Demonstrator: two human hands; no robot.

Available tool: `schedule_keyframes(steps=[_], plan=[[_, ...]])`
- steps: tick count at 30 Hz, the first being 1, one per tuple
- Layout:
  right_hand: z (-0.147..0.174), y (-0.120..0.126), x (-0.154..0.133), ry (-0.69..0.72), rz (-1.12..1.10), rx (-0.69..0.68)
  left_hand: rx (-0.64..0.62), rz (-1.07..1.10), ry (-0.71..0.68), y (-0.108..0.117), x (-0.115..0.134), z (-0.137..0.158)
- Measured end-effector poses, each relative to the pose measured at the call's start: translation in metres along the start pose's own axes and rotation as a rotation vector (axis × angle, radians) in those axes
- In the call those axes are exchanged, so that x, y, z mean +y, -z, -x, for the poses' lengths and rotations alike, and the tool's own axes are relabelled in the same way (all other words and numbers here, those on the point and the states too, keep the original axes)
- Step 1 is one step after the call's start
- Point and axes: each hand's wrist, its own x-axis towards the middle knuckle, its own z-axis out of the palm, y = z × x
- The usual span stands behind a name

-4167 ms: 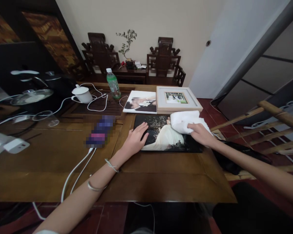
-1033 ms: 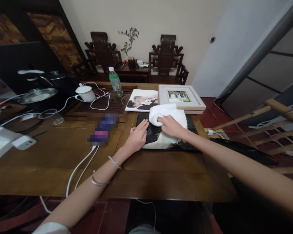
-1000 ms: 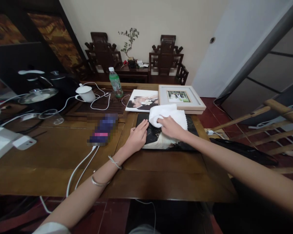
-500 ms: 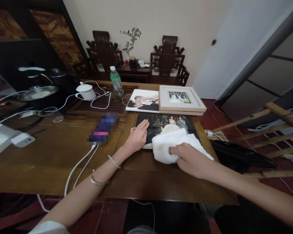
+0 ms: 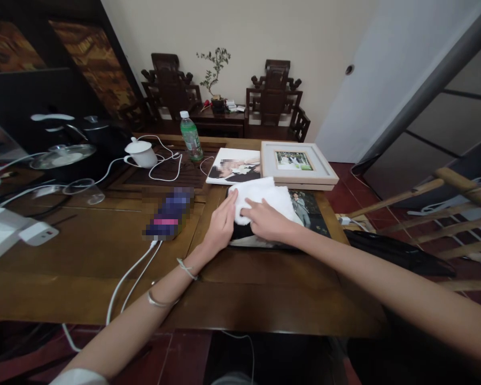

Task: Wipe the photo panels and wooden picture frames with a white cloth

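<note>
Right hand [image 5: 266,219] on cloth [image 5: 260,191], photo [image 5: 310,214] lying crosswise

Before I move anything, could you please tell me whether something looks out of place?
The white cable looks untidy, lying in loose loops beside the lidded cup. The clear cup seems tipped, though I cannot be sure. No spill or damage shows.

Upright near a white lidded cup with a side handle [image 5: 141,154], a white-capped green plastic bottle [image 5: 191,138]. Farther left, a round black glass-lidded pot [image 5: 70,163]; nearby, a clear plastic cup [image 5: 88,193] on its side. Before the pale plain wall [image 5: 280,32], a small leafy potted tree [image 5: 216,68] between two carved dark wooden armchairs [image 5: 276,79].
</note>
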Motion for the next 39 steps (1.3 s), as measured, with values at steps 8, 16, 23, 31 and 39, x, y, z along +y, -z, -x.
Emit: schedule_keyframes(steps=[8, 16, 23, 31, 39], plan=[[0.053, 0.011, -0.014, 0.215, -0.248, -0.139, 0.109, 0.031, 0.026, 0.000, 0.001, -0.001], [0.078, 0.031, 0.038, -0.030, -0.317, -0.134, -0.215, -0.195, -0.018, -0.007, -0.005, 0.001], [0.031, 0.025, 0.062, -0.238, -0.200, 0.074, -0.315, -0.321, 0.012, -0.008, -0.004, 0.001], [-0.039, 0.027, 0.036, -0.112, -0.335, 0.090, -0.284, -0.324, -0.016, -0.008, -0.007, 0.002], [-0.030, 0.029, 0.050, -0.112, -0.259, 0.070, -0.287, -0.282, -0.013, -0.006, -0.006, 0.003]])
